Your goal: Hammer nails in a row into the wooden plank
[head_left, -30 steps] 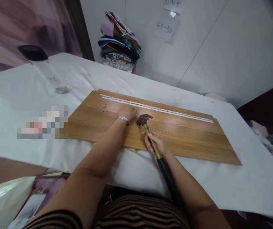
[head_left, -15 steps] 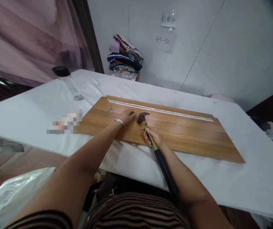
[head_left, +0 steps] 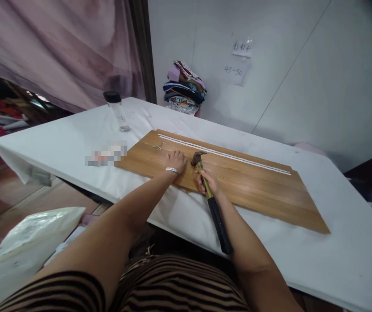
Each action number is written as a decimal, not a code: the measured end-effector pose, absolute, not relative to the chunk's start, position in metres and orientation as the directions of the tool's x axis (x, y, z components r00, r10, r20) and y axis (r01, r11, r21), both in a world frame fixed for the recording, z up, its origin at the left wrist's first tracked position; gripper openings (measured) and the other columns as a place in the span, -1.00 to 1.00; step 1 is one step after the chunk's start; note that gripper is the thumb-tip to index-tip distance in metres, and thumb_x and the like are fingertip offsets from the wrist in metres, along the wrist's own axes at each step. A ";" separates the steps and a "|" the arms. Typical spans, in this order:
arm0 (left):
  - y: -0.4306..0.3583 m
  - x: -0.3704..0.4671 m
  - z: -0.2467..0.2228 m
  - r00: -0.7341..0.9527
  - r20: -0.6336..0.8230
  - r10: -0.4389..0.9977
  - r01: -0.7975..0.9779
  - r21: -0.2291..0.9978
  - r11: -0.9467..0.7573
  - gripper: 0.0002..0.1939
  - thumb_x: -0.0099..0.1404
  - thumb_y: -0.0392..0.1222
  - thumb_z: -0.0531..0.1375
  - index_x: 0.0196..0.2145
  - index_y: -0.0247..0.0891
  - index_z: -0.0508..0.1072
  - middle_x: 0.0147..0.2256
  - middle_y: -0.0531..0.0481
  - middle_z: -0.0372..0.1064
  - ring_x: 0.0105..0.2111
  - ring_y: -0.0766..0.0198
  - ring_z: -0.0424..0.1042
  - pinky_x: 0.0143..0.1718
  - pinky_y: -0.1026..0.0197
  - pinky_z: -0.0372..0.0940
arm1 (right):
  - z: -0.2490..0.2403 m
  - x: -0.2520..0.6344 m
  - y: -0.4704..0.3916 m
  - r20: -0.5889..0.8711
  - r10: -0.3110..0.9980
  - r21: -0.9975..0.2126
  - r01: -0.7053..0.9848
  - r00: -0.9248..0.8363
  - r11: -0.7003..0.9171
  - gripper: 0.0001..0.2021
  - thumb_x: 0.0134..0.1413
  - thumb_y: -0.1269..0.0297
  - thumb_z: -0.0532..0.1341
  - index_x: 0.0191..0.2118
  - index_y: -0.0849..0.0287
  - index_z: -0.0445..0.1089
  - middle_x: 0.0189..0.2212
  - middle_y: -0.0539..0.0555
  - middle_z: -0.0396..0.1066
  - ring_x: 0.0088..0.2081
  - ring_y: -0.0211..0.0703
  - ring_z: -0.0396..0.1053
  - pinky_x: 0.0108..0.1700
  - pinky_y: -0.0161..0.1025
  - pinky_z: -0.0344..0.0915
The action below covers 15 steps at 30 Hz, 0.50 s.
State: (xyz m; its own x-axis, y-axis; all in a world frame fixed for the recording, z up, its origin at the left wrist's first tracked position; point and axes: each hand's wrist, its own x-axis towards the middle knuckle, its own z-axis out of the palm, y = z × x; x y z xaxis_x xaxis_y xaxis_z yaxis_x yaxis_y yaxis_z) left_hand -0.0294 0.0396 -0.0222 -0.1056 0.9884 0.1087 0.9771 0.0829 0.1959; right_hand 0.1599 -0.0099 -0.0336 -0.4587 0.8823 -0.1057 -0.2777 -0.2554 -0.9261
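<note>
My right hand (head_left: 208, 182) is wrapped round the handle of a claw hammer (head_left: 209, 190). Its rusty head sits just above a wooden board (head_left: 257, 190), and the dark grip points back toward my body. Left of the hammer head, my left hand (head_left: 176, 161) rests on the board with its fingers bent. What its fingertips hold, if anything, is hidden. A few loose nails (head_left: 159, 146) lie beyond that hand at the board's left end. Small dark dots (head_left: 221, 176), in a short row, mark the wood to the right of the hammer.
A white-covered table (head_left: 319, 182) carries the board. Two pale measuring strips (head_left: 225, 154) run along its far edge. At the left stand a clear bottle (head_left: 118, 113) with a black lid and a blurred-out item (head_left: 106, 155). Folded clothes (head_left: 184, 89) are stacked by the wall.
My view has shifted, so the table and board appear turned slightly. My left hand has turned on the board, its knuckles now facing away from me. The hammer stays in my right hand.
</note>
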 end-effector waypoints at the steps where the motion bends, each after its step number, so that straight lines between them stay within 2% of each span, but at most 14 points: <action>1: 0.040 -0.029 -0.022 -0.108 0.099 0.989 0.977 0.196 0.087 -0.51 0.55 -0.11 -0.09 0.22 -0.20 0.50 0.36 -0.27 0.34 0.37 -0.06 0.24 0.36 -0.18 0.11 | -0.034 0.160 -0.010 -0.105 0.882 -0.928 -0.273 -0.459 -0.253 -0.51 -0.01 -0.17 0.42 -0.19 0.15 0.40 -0.68 -0.22 0.34 -0.81 -0.38 0.10 -0.78 -0.38 0.03; 6: 0.039 -0.027 -0.018 -0.121 0.053 0.991 0.971 0.215 0.107 -0.46 0.55 -0.09 -0.12 0.30 -0.23 0.43 0.42 -0.27 0.25 0.42 -0.06 0.16 0.41 -0.24 0.03 | -0.034 0.160 -0.011 -0.097 0.888 -0.928 -0.281 -0.450 -0.244 -0.56 0.08 -0.14 0.38 -0.17 0.14 0.39 -0.67 -0.22 0.33 -0.80 -0.39 0.09 -0.77 -0.39 0.02; 10: 0.037 -0.026 -0.018 -0.125 0.030 0.992 0.965 0.235 0.114 -0.43 0.55 -0.07 -0.13 0.36 -0.21 0.38 0.50 -0.25 0.12 0.48 -0.09 0.06 0.44 -0.29 -0.04 | -0.033 0.161 -0.011 -0.123 0.877 -0.925 -0.266 -0.465 -0.271 -0.53 0.02 -0.16 0.40 -0.18 0.13 0.39 -0.67 -0.22 0.32 -0.80 -0.39 0.08 -0.78 -0.39 0.00; 12: 0.038 -0.025 -0.020 -0.116 0.036 0.993 0.968 0.229 0.105 -0.42 0.56 -0.06 -0.13 0.36 -0.22 0.38 0.48 -0.27 0.14 0.46 -0.12 0.08 0.42 -0.31 -0.02 | -0.032 0.162 -0.011 -0.127 0.872 -0.926 -0.258 -0.472 -0.274 -0.51 -0.02 -0.16 0.42 -0.18 0.13 0.40 -0.67 -0.22 0.32 -0.80 -0.39 0.07 -0.78 -0.38 0.00; 15: 0.043 -0.026 -0.024 -0.106 0.056 0.993 0.976 0.195 0.093 -0.45 0.56 -0.05 -0.11 0.31 -0.21 0.44 0.39 -0.31 0.29 0.38 -0.15 0.19 0.35 -0.29 0.08 | -0.032 0.163 -0.012 -0.110 0.879 -0.931 -0.262 -0.465 -0.255 -0.51 -0.01 -0.16 0.42 -0.16 0.12 0.39 -0.67 -0.22 0.34 -0.79 -0.39 0.08 -0.78 -0.39 0.02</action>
State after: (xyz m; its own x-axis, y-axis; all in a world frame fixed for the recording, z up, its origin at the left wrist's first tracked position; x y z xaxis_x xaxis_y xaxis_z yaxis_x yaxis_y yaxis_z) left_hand -0.0262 0.0433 -0.0239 -0.1057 0.9928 0.0559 0.9764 0.0929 0.1952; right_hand 0.1631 -0.0125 -0.0316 -0.4646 0.8786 -0.1102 -0.2618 -0.2552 -0.9308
